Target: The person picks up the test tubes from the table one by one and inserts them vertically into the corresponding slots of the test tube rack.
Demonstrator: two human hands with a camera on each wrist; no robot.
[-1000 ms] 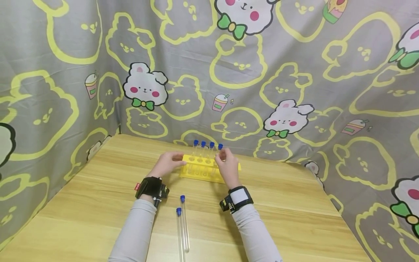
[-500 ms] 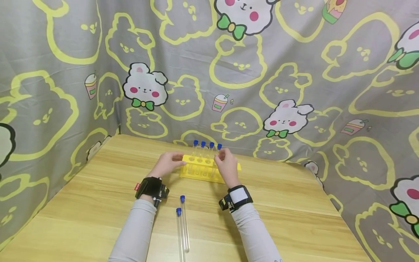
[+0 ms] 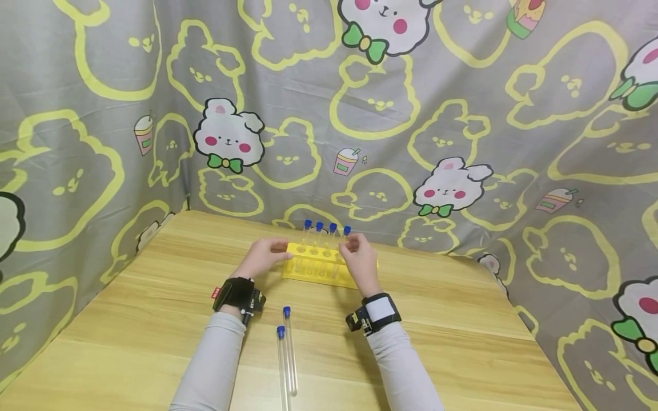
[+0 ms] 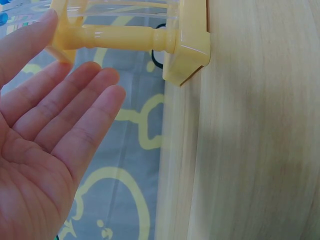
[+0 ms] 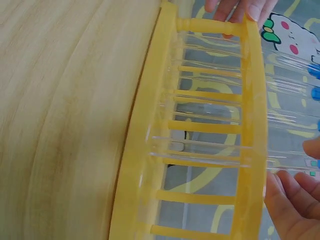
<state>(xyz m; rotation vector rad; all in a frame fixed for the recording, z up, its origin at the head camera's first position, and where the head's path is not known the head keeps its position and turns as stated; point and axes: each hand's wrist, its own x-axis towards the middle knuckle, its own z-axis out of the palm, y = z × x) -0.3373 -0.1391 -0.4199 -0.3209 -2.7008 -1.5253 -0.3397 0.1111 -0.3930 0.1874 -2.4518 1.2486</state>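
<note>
Seating fourth blue-capped clear glass test tube (image 3: 343, 246) in yellow plastic rack (image 3: 315, 269) at table's far edge. Right hand (image 3: 361, 262) pinching it near the cap; left hand (image 3: 262, 257), fingers straight, bracing rack end. Next, probably: release, fetch the two loose capped tubes (image 3: 287, 357).

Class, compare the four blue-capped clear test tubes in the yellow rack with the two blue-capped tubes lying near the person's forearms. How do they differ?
The four racked blue-capped clear tubes stand upright in the yellow plastic rack; the two loose blue-capped tubes lie flat on the wooden table. The racked tubes sit between both hands; the loose ones are untouched. All look alike.

Left hand (image 3: 263, 257) fingers straight, right hand (image 3: 360, 260) fingertips pinched, forearms extended
</note>
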